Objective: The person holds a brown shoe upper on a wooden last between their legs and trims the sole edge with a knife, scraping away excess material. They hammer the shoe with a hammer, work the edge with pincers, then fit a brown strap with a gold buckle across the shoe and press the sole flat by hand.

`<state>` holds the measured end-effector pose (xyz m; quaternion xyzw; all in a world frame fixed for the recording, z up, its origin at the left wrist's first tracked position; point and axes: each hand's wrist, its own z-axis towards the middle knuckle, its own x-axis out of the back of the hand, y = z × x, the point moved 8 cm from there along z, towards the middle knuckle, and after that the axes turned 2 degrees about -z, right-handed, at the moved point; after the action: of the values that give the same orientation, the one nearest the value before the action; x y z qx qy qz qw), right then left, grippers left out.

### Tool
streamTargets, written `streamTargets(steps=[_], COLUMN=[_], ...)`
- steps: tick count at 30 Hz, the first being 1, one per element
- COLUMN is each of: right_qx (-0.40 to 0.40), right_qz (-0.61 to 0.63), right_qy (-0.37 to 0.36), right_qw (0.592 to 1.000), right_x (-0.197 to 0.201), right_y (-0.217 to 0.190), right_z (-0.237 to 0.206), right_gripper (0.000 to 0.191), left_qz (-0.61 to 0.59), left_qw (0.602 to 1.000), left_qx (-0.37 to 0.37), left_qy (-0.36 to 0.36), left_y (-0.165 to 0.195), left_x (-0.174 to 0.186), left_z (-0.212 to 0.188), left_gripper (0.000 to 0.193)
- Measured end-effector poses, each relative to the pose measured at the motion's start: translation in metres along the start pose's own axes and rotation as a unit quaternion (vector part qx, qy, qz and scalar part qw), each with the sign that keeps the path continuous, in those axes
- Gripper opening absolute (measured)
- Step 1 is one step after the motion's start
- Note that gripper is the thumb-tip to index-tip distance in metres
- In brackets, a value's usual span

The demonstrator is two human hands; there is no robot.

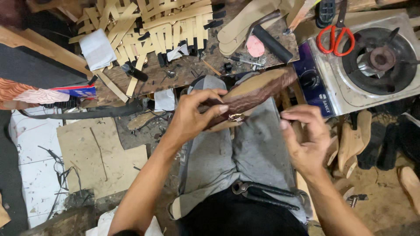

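A brown leather shoe on a wooden last (258, 92) lies across my lap, its sole side turned up and its toe pointing to the upper right. My left hand (192, 114) grips it at the near end, fingers wrapped over the dark textured leather. My right hand (306, 135) hovers just to the right of the shoe with the fingertips pinched together; whether anything small sits between them cannot be made out. My knees in grey trousers (245, 153) are underneath.
A single-burner gas stove (372, 61) stands at the upper right with red-handled scissors (334, 39) on it. Tan leather strips (157, 26), insoles (245, 24) and small tools cover the wooden bench (183, 72). Wooden lasts (354, 140) lie at the right, cardboard (87, 153) on the left.
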<state>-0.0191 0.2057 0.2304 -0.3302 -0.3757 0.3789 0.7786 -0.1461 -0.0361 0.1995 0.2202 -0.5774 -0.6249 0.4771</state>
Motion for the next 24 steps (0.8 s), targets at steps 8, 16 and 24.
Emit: streamTargets(steps=[8, 16, 24], right_qx=[0.124, 0.038, 0.06], right_qz=[-0.133, -0.094, -0.044], right_qy=[-0.186, -0.18, -0.345], right_qw=[0.966, 0.978, 0.936], right_x=[-0.087, -0.097, -0.092], right_y=[-0.016, 0.007, -0.008], right_z=[0.028, 0.022, 0.038], right_gripper=[0.071, 0.07, 0.052], left_qz=[0.262, 0.223, 0.238], left_qw=[0.956, 0.971, 0.966], left_qx=[-0.129, -0.086, -0.093], left_qy=[-0.031, -0.02, 0.039], left_y=[0.053, 0.047, 0.041], left_x=[-0.038, -0.03, -0.029], left_z=[-0.005, -0.02, -0.032], left_gripper=[0.04, 0.086, 0.072])
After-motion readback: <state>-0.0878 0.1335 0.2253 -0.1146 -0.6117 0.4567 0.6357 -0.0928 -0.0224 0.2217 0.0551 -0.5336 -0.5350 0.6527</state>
